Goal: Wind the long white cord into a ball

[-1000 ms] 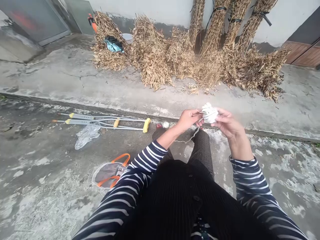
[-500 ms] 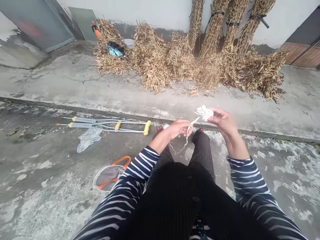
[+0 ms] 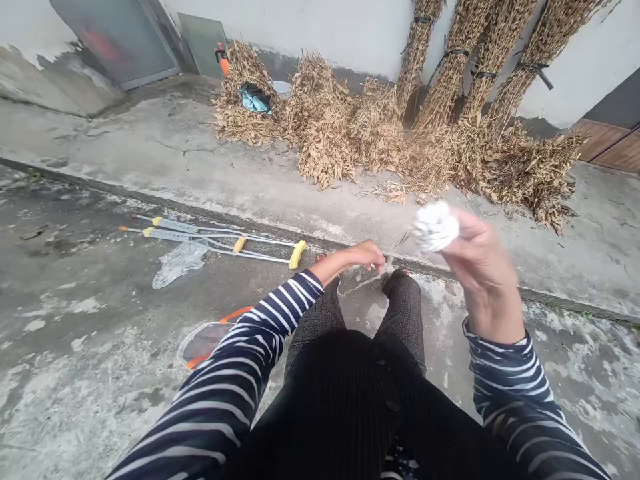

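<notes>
We see first the concrete ground (image 3: 100,373), stepped by a low kerb (image 3: 240,220), where the person sits with legs stretched out ahead. Behind it stands a pale wall (image 3: 350,27). The tall tied bundles (image 3: 450,73) of dry stalks lean on that wall, which keeps them upright, and the loose heaps of stalks (image 3: 340,127) slump at its foot. A blue cloth (image 3: 253,100) lies on one heap, with a white bowl (image 3: 283,87) just beside it.

To the person's left a pair of crutches (image 3: 220,240) lies flat along the kerb, near enough to reach from the seat. A crumpled clear plastic bag (image 3: 177,261) touches them, and a see-through bag with orange handles (image 3: 205,340) lies partly hidden under the striped left sleeve.

The right hand (image 3: 480,257) is raised in front of the chest and blurred. Its fingers are curled shut around a ball of white string (image 3: 435,227), which stands up above the knuckles. The left hand (image 3: 367,255) is held low, just above the shins, and its fingers seem pinched together on the strand (image 3: 400,245) that comes off the ball. With one hand high and the other low, that strand runs fairly straight between them. The slack beyond the left hand trails down between the legs to the ground.
</notes>
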A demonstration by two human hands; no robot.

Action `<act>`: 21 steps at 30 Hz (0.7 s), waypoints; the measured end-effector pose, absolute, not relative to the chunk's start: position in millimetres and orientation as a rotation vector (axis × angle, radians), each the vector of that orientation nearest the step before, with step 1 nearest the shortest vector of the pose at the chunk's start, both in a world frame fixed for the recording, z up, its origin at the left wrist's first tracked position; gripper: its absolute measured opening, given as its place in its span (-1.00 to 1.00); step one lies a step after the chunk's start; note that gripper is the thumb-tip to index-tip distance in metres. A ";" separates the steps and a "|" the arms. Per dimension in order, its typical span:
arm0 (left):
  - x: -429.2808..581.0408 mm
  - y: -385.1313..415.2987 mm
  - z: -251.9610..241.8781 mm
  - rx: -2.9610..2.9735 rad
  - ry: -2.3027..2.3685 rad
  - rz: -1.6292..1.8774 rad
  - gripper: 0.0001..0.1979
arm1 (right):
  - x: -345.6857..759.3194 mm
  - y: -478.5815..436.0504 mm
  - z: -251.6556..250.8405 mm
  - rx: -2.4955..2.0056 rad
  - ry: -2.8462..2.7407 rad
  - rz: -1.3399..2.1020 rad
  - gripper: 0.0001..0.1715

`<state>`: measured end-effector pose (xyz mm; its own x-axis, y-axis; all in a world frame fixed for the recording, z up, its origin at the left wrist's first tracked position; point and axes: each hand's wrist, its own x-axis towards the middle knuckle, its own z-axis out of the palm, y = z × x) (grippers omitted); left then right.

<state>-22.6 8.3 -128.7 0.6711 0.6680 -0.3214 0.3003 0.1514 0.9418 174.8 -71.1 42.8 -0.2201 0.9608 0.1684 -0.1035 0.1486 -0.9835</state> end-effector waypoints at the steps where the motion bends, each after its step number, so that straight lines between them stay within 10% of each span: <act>1: -19.2 6.1 -133.8 1.454 0.848 0.297 -0.85 | 176.5 -71.3 51.5 -0.886 -1.387 1.211 -0.52; 10: -30.0 8.3 -96.2 1.315 0.921 1.182 -0.68 | 185.0 -37.2 37.8 -1.039 -1.426 1.208 -0.55; 21: 19.4 -32.8 -86.3 1.337 0.921 1.214 -0.79 | 179.5 -26.5 0.0 -1.051 -1.264 1.146 -0.51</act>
<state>19.4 -32.8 -86.3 0.1863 0.9692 0.1611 -0.1054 -0.1433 0.9840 179.5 -26.5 0.0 -0.0292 0.9888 0.1465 -0.0493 0.1449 -0.9882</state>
